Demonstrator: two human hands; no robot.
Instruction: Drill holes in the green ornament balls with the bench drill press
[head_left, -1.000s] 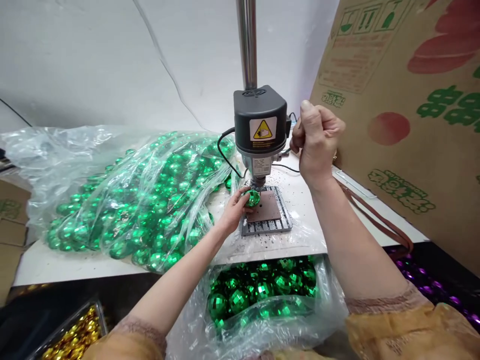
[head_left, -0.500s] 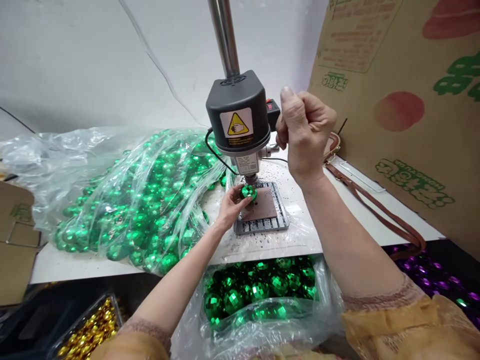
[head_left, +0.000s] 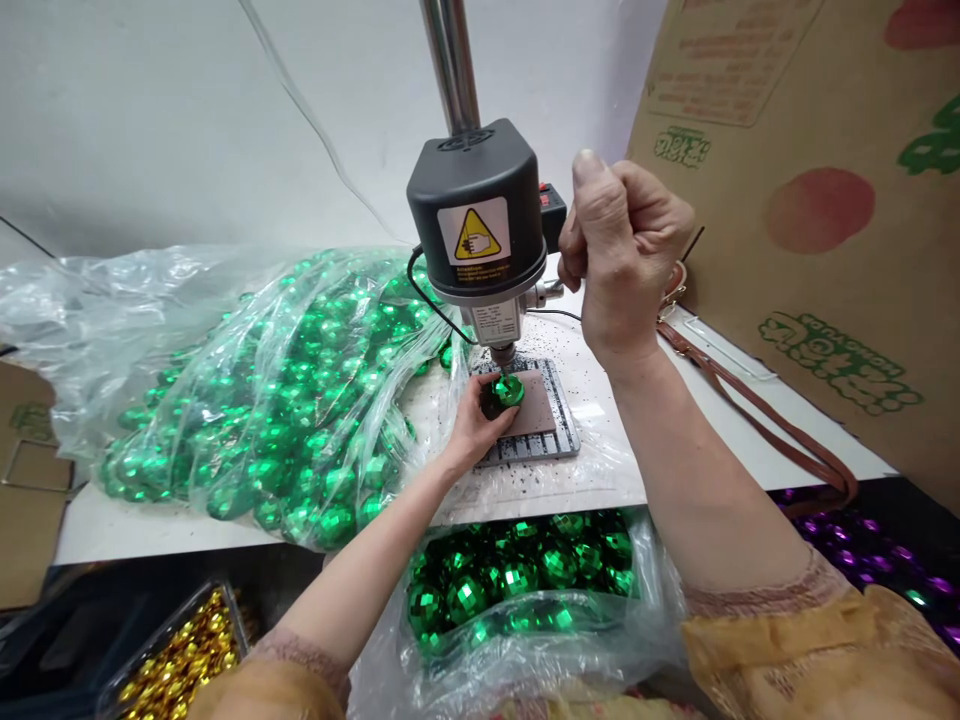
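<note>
Broadly, the desk (head_left: 90, 535) bears bagged green balls (head_left: 277, 390), whether done or waiting unclear, and a drill press (head_left: 480, 205); open room lies right of its base (head_left: 565, 412), itself near the front edge. Right hand (head_left: 626, 255): closed, contents hidden; left hand (head_left: 480, 420): pinching one ball (head_left: 511, 389) beneath the chuck (head_left: 502, 353), apparently unfinished.

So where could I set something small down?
Bare white tabletop shows between the right forearm and the brown strap; a speckled gap lies between that forearm and the base plate. Crowded: left, under the bag of balls, and around the left hand, at the drill.
</note>
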